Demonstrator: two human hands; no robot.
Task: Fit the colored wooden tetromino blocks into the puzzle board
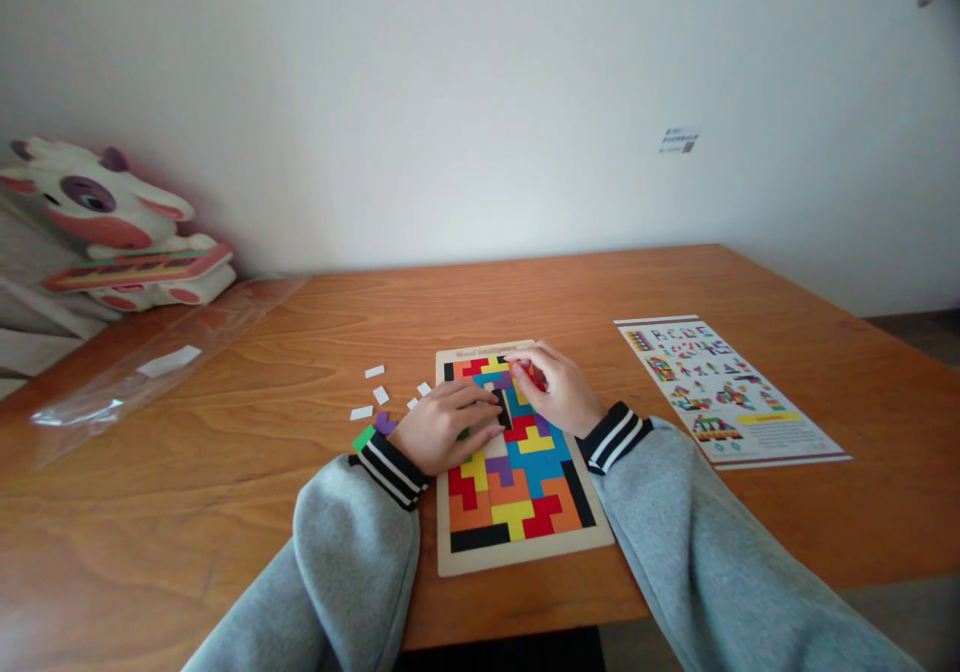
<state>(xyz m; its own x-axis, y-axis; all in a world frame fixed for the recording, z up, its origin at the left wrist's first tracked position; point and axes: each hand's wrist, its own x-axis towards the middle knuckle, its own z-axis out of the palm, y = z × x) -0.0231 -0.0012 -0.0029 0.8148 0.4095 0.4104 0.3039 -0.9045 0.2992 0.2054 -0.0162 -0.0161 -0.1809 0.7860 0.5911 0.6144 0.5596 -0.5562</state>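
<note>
On the table lies a wooden block puzzle board (pixel 525 553) with a pale rim, filled with red, orange, yellow, blue, purple and black pieces. My left hand (pixel 450 422) rests palm down over its left side, fingers stretched out and slightly apart, hiding the pieces below. Over the upper right of the board, my right hand (pixel 559 387) is closed in a pinch. Red shows between its fingers, but whether that is a held piece or one in the board I cannot tell. A purple piece (pixel 385 423) and a green piece (pixel 364 438) lie beside my left wrist.
Several small white pieces (pixel 361 413) are scattered left of the board. A printed pattern sheet (pixel 727 392) lies to the right. At the back left, a cow-shaped toy keyboard (pixel 142 242) stands near a clear plastic bag (pixel 169 352). A white wall (pixel 450 122) borders the table.
</note>
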